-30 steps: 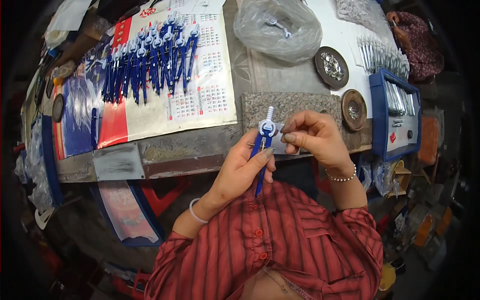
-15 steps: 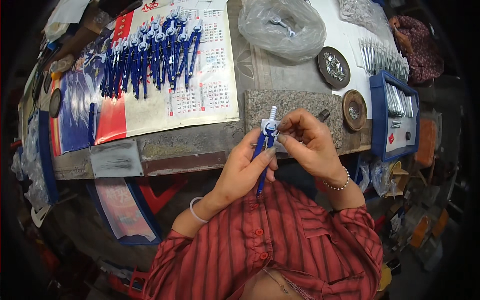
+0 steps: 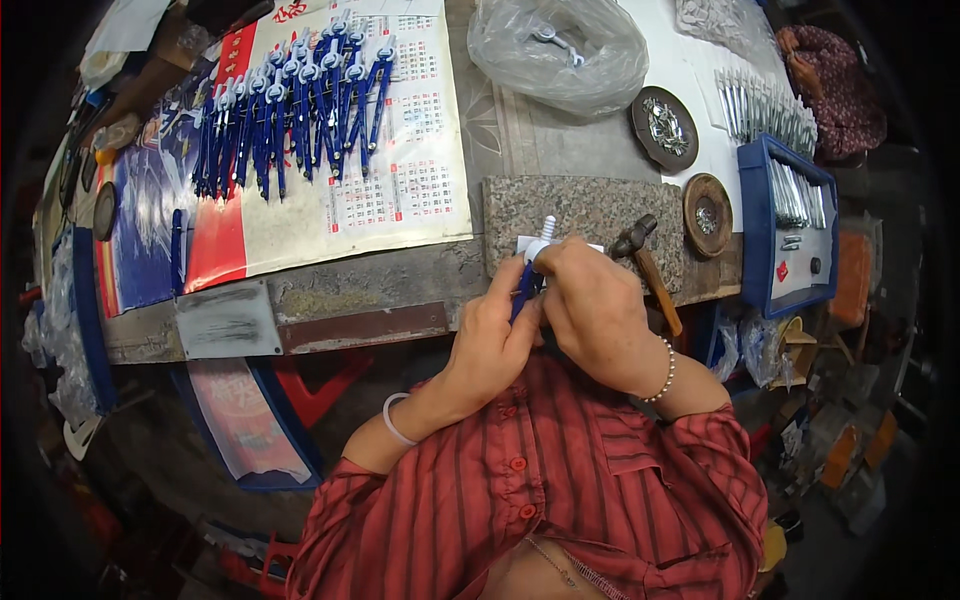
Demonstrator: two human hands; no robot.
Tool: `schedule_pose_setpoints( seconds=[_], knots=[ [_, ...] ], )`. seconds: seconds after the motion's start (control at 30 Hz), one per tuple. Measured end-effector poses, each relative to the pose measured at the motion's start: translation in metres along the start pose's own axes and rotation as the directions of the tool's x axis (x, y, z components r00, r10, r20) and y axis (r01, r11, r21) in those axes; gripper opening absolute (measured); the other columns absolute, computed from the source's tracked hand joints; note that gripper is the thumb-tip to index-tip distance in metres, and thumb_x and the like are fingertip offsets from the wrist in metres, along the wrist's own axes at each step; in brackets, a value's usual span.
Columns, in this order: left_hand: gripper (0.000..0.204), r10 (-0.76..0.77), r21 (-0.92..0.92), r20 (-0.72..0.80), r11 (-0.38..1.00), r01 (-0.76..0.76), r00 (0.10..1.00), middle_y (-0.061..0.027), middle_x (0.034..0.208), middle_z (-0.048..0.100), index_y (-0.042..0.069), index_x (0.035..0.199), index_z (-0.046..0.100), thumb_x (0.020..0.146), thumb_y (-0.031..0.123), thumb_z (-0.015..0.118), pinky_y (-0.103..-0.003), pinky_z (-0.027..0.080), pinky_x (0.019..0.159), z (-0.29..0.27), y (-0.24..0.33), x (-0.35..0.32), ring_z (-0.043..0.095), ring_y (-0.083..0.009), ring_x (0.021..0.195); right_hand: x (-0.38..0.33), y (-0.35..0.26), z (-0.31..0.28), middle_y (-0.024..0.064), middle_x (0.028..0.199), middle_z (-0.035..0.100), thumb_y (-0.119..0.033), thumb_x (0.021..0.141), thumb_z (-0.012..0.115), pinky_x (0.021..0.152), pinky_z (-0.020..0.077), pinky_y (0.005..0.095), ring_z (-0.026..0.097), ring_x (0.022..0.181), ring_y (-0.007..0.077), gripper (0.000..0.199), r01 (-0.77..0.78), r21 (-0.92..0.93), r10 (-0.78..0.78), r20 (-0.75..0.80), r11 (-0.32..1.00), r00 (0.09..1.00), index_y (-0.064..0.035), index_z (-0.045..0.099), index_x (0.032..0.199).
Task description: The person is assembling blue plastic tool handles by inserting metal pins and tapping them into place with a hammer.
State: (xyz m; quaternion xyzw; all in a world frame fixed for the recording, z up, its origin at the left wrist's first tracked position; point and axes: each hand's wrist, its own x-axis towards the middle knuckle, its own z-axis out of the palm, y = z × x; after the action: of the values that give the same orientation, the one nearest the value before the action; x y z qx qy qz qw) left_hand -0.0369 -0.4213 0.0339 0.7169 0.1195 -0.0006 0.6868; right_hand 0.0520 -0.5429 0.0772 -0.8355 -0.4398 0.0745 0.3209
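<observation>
Blue compass (image 3: 533, 252) was up between my hands, by the front edge of the stone slab (image 3: 565, 205), ribbed white top tilted away from me. Couldn't tell if it touched the slab.

Left hand (image 3: 484, 345): thumb and forefinger pinched the blue legs. Right hand (image 3: 598, 315): fingers curled over the white head. Fingertips hidden, so I couldn't tell whether they pinched a small part or just the head.

Risks, my read:

1. Slip/twist. Left pinch was narrow; a hard push from the right could have rolled the legs and knocked the head out of line.
2. Lost part. If the right fingertips did hold something small, a fumble near the desk (image 3: 375, 292) edge would have sent it toward my lap or the floor.
3. Blind fit. My own right hand covered the head, so a crooked seat could have gone unseen.
4. Hammer (image 3: 658, 285). Head on the slab, handle jutting past the desk edge, just beside my right hand. A wide swing of that wrist could have tipped it off.
5. Spill. Wooden dish (image 3: 705, 187) of small metal bits sat just right of the slab; a careless reach might have upset it.
</observation>
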Motion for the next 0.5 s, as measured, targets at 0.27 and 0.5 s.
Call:
schedule_pose_setpoints(
  seconds=[0.27,0.5],
  knots=[
    [0.027,-0.157,-0.438,0.155,0.874,0.21,0.975,-0.0073,0.074,0.06,0.001,0.119,0.043,0.093,0.009,0.048,-0.027,0.049,0.054,0.003,-0.014,-0.004,0.06,-0.0136,0.059,0.004,0.011,-0.015,0.0077,0.086,0.056,-0.001,0.075,0.066,0.055,0.0439,0.0266,0.053,0.062,0.0137,0.041,-0.433,0.359,0.383,0.204,0.827,0.901,-0.003,0.047,0.111],
    [0.031,-0.273,-0.598,0.385,0.653,0.464,0.882,-0.0051,0.079,0.059,-0.001,0.122,0.048,0.095,0.015,0.05,-0.023,0.05,0.059,0.006,-0.015,-0.008,0.058,-0.0094,0.062,-0.043,0.058,-0.033,0.0147,0.096,0.055,-0.006,0.076,0.066,0.069,0.0459,0.0333,0.056,0.081,0.0247,0.044,-0.407,-0.08,0.39,-0.167,0.91,0.906,0.0008,0.048,0.116]
  ],
)
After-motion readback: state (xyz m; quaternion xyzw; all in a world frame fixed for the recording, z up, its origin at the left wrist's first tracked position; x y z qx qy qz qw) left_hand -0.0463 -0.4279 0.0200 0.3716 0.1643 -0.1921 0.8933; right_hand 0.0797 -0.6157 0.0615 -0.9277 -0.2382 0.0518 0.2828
